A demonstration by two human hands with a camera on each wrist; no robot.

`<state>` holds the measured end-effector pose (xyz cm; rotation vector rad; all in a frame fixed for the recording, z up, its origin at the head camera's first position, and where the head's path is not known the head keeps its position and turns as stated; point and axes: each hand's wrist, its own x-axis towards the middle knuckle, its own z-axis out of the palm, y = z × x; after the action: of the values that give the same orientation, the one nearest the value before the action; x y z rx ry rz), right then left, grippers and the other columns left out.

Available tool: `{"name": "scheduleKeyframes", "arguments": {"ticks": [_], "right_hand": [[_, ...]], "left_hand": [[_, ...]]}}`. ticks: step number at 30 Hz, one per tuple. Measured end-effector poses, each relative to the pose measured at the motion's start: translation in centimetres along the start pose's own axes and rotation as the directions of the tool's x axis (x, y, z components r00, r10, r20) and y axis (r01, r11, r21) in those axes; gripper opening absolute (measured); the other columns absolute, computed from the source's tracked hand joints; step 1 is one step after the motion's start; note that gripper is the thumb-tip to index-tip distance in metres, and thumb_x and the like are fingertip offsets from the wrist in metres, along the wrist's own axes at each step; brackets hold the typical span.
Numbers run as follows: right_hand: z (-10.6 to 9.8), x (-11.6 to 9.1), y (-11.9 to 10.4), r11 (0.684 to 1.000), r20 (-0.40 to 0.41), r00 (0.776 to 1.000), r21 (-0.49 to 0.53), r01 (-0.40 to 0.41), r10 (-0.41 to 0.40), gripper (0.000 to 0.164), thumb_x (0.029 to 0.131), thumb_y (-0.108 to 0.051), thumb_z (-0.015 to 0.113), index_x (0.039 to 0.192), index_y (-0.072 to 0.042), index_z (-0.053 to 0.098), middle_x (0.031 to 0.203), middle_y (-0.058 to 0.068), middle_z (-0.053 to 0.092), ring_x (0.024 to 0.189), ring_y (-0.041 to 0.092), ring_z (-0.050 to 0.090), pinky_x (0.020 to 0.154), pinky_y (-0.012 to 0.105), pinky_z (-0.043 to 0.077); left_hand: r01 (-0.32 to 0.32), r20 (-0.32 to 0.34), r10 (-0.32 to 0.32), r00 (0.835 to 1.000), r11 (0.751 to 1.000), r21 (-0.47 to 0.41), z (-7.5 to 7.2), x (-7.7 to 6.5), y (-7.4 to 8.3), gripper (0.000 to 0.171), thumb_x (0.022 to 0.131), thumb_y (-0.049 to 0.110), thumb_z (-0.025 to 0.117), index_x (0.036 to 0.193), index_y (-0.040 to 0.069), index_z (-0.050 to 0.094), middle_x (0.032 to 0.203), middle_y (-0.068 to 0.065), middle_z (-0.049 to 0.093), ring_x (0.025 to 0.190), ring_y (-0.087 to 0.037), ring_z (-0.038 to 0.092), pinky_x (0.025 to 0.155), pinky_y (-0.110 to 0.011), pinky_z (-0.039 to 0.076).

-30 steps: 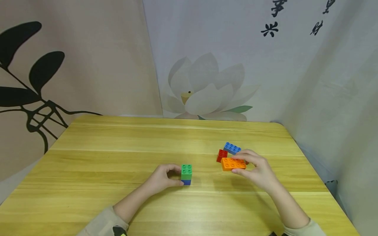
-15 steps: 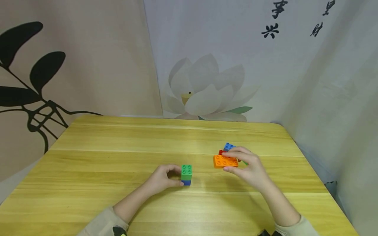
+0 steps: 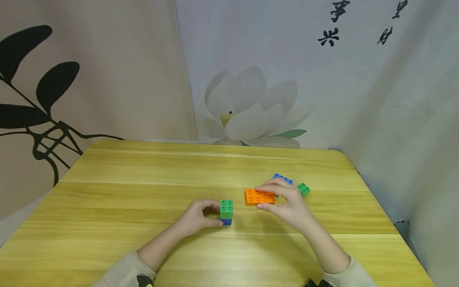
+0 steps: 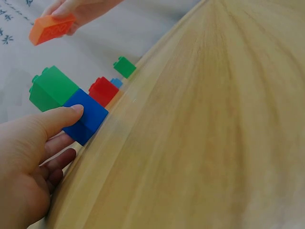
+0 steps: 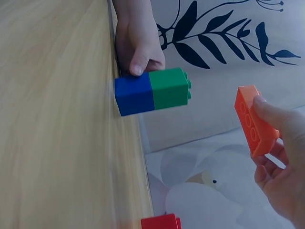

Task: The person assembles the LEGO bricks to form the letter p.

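A green brick (image 3: 226,209) sits on top of a dark blue brick (image 3: 226,222), making a small upright stack on the table. My left hand (image 3: 199,217) grips this stack from its left side, the thumb on the blue brick (image 4: 86,117). Raised above the table, an orange brick (image 3: 259,197) is pinched between the thumb and fingers of my right hand (image 3: 287,201). It is long, with its studs facing up, and is to the right of the stack, higher than the stack's top in the right wrist view.
Behind my right hand lie a light blue brick (image 3: 283,178) and a second green brick (image 3: 303,189). A red brick (image 4: 103,91) stands near them, mostly hidden in the head view. The wooden table (image 3: 143,171) ends at a curtain (image 3: 143,79) with printed leaves and a flower.
My right hand has carried the orange brick leftward, closer to the stack, uncovering the second green brick and covering the red one. My left hand and the stack have stayed in place.
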<state>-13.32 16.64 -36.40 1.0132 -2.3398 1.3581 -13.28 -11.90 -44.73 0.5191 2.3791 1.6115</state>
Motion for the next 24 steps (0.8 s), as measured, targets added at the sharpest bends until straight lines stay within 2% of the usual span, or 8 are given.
{"name": "scheduleKeyframes", "arguments": {"ticks": [6, 10, 14, 20, 24], "right_hand": [[1.1, 0.4, -0.7, 1.0, 0.009, 1.0, 0.001, -0.018, 0.018, 0.038, 0.071, -0.001, 0.082, 0.107, -0.006, 0.072, 0.104, 0.003, 0.064, 0.094, 0.017, 0.056, 0.072, 0.025, 0.047], [1.4, 1.0, -2.3, 1.0, 0.021, 0.999, 0.001, -0.03, 0.03, 0.036, 0.071, 0.002, 0.082, 0.105, -0.001, 0.071, 0.103, 0.007, 0.064, 0.094, 0.018, 0.056, 0.076, 0.025, 0.049], [1.7, 1.5, -3.7, 1.0, 0.024, 1.0, 0.008, 0.01, -0.01, 0.033, 0.071, 0.006, 0.08, 0.103, 0.004, 0.07, 0.1, 0.01, 0.064, 0.092, 0.02, 0.057, 0.076, 0.028, 0.051], [2.4, 1.7, -3.6, 0.999, 0.028, 0.999, 0.029, 0.042, -0.043, 0.032, 0.071, 0.006, 0.08, 0.101, 0.004, 0.07, 0.098, 0.01, 0.064, 0.089, 0.02, 0.056, 0.07, 0.027, 0.049], [2.8, 1.8, -3.5, 0.999, 0.039, 0.999, 0.04, 0.022, -0.024, 0.032, 0.072, 0.005, 0.08, 0.102, 0.003, 0.07, 0.098, 0.01, 0.064, 0.09, 0.022, 0.056, 0.071, 0.027, 0.049]], "left_hand": [[-0.003, 0.002, 0.003, 1.0, 1.0, 0.004, 0.0, 0.0, 0.0, 0.037, 0.074, 0.017, 0.084, 0.107, 0.011, 0.069, 0.1, 0.005, 0.067, 0.095, -0.018, 0.059, 0.084, -0.034, 0.049], [-0.005, 0.005, 0.005, 1.0, 1.0, 0.005, 0.0, 0.0, -0.1, 0.037, 0.074, 0.017, 0.084, 0.107, 0.01, 0.069, 0.1, 0.004, 0.067, 0.095, -0.018, 0.059, 0.083, -0.033, 0.049], [-0.008, 0.007, 0.008, 1.0, 1.0, 0.01, 0.0, 0.0, -0.1, 0.036, 0.074, 0.018, 0.083, 0.107, 0.01, 0.069, 0.1, 0.004, 0.067, 0.095, -0.018, 0.059, 0.084, -0.034, 0.049], [-0.012, 0.008, 0.012, 1.0, 1.0, 0.022, 0.0, 0.1, -0.1, 0.037, 0.074, 0.019, 0.084, 0.107, 0.011, 0.069, 0.101, 0.004, 0.067, 0.096, -0.017, 0.059, 0.086, -0.037, 0.048], [-0.012, 0.009, 0.011, 1.0, 0.999, 0.033, 0.0, 0.1, -0.1, 0.037, 0.075, 0.019, 0.083, 0.107, 0.01, 0.069, 0.101, 0.004, 0.067, 0.096, -0.016, 0.059, 0.086, -0.036, 0.048]]}}
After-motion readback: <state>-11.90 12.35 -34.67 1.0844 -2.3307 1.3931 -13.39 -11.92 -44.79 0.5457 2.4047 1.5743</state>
